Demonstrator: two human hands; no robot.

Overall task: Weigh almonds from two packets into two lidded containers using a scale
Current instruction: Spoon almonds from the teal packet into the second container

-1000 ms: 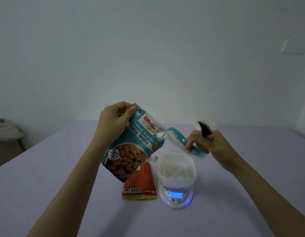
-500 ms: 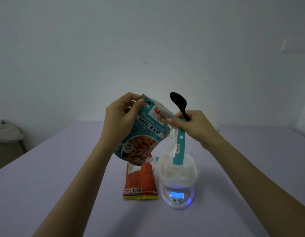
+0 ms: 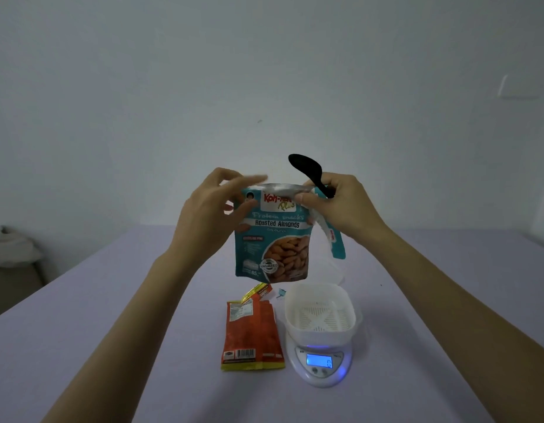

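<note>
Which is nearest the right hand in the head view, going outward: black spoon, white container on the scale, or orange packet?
1. Black spoon: held in the right hand itself.
2. White container: below the hand, on the scale.
3. Orange packet: flat on the table, left of the scale, farthest.

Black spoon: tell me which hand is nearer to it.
Right. The right hand grips the black spoon by its handle; the left hand is across the teal almond packet, apart from it.
</note>
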